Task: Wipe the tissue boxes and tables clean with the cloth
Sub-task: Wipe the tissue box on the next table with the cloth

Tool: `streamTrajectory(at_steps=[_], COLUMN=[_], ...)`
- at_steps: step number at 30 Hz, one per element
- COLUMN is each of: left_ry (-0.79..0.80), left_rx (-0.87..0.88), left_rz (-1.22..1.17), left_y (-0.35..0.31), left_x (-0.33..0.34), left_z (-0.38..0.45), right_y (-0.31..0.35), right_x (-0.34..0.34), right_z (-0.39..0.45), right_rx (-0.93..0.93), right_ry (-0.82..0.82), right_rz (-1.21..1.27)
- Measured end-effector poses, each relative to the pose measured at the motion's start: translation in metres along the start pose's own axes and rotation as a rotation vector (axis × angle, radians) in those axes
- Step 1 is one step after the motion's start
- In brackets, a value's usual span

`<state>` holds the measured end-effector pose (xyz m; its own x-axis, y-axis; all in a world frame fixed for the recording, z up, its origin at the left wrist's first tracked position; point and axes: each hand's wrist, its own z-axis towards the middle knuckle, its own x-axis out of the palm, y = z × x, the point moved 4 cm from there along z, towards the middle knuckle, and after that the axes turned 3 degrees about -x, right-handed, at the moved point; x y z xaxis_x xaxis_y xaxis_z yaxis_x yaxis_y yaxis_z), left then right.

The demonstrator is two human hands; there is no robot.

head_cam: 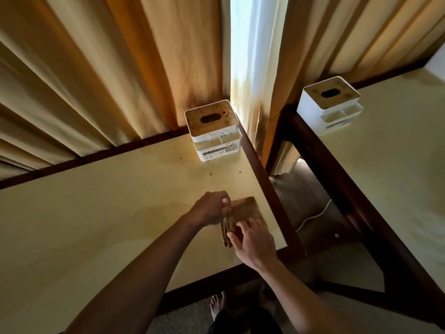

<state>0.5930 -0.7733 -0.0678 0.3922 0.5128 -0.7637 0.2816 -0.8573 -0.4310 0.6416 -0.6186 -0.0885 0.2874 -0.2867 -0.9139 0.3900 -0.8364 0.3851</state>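
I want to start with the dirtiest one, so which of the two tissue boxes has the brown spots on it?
The tissue box at the far corner of the table under the hands, speckled brown on lid and front. The other box, on the right table, looks white and unspotted.

Long curtains (91, 75) in a golden-beige colour hang in folds behind everything. Between two of them there is a narrow gap (250, 49) where bright daylight comes in. The lower part of the curtains near this gap looks dark and stained. The floor is covered with a greyish carpet (296, 191). On it lies a thin white cable (315, 216), and just beside it a small white object (337, 235), too small to identify.
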Motion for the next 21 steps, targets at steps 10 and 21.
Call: streamTrajectory(at_steps=[10, 21], left_ry=[0.139, 0.220], left_rx=[-0.050, -0.149], left_rz=[-0.547, -0.771], left_y=[-0.014, -0.046], left_x=[-0.027, -0.036], left_z=[-0.008, -0.015], right_y=[0.013, 0.016], right_x=[-0.011, -0.023], right_z=[0.010, 0.013], right_rx=[0.186, 0.428], right_ry=[-0.122, -0.163], right_rz=[0.064, 0.244])
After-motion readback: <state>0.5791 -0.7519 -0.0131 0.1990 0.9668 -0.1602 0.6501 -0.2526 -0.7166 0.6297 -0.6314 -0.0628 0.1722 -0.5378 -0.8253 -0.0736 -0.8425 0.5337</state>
